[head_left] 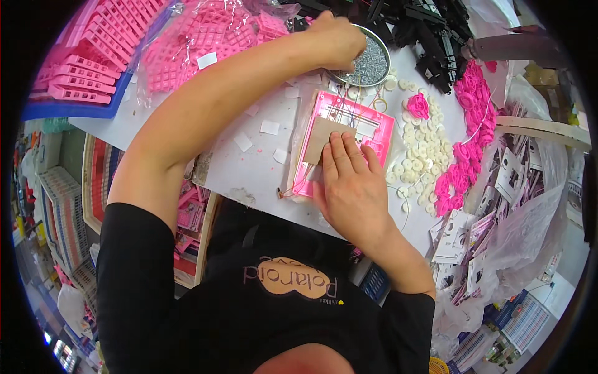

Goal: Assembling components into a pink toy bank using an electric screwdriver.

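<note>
My right hand [355,190] lies flat, fingers stretched, pressing a small brown cardboard piece [319,140] onto a pink plastic housing [381,128]. Thin wires [344,100] run out of the housing's far end, and more wire ends show at its near left corner. My left arm reaches across the table to a round metal bowl [387,68] of small silver screws [370,65]. There my left hand [336,40] is closed over the bowl's left rim, fingers curled. What its fingers hold, if anything, is hidden.
White round plastic parts [417,140] and strung pink pieces [476,109] lie right of the housing. Black parts [430,37] are heaped behind. Bagged pink frames [205,37] and a blue crate [115,103] stand far left. White paper bits [270,128] dot the table.
</note>
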Demonstrator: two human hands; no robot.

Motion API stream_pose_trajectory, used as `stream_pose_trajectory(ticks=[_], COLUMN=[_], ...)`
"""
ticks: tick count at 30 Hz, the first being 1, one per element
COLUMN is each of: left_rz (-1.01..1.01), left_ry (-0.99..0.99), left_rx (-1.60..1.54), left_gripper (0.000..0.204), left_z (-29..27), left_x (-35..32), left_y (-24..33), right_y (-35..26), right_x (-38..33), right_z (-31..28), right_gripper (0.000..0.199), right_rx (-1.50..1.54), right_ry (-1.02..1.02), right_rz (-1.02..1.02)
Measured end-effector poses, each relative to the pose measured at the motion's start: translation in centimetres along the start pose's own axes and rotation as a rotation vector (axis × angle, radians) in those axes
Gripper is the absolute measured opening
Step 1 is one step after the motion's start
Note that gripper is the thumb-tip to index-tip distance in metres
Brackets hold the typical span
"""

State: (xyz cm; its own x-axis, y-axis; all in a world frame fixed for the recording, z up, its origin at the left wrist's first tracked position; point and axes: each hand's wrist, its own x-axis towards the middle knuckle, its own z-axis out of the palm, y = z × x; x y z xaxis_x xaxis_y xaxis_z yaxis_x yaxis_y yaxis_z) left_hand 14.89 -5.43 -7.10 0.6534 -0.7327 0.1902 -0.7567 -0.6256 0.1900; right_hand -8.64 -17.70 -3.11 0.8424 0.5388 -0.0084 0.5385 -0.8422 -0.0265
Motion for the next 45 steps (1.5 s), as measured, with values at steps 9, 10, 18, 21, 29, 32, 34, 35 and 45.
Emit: stream_pose_trajectory(ticks=[9,10,18,21,29,32,34,35,45], left_rz=[-0.06,-0.093,0.07,0.123,0.012,0.005,0.003,-0.002,-0.06], left_ry=[-0.163,-0.143,0.317,0.286,0.463,0.489,0.496,0.495,0.547], left_rx=[0.212,0.221,-0.585,-0.705,-0.753,-0.785,-0.794,-0.794,-0.419], left_gripper=[0.015,0.015,0.013,0.011,0.022,0.022,0.023,0.023,0.019], left_z=[1.3,1.1,-3.3,-3.5,-1.0,-0.7,-0.5,-0.4,-1.9], left_x=[2.6,2.1,-4.0,-9.4,-16.1,-16.2,-16.1,-16.2,-16.1], left_y=[0.7,0.0,5.8,8.8,11.8,12.0,12.1,12.2,11.7], right_y=[2.4,3.9,20.9,17.6,3.8,3.8,3.6,3.2,4.0], right_x=[0.0,0.5,1.4,3.0,2.2,1.6,1.4,1.3,2.3], right_z=[-2.3,-3.7,-7.7,-7.4,-5.3,-5.4,-5.4,-5.3,-2.8], right_gripper=[0.052,0.047,0.04,0.052,0.048,0.043,0.041,0.04,0.029], right_rx=[0.392,0.599,1.479,1.787,1.911,1.918,1.923,1.921,1.64], right_ry=[-0.015,0.123,0.832,0.331,0.694,0.638,0.616,0.614,0.745], right_rz=[-0.041,-0.099,0.184,-0.233,-0.272,-0.333,-0.327,-0.299,-0.223])
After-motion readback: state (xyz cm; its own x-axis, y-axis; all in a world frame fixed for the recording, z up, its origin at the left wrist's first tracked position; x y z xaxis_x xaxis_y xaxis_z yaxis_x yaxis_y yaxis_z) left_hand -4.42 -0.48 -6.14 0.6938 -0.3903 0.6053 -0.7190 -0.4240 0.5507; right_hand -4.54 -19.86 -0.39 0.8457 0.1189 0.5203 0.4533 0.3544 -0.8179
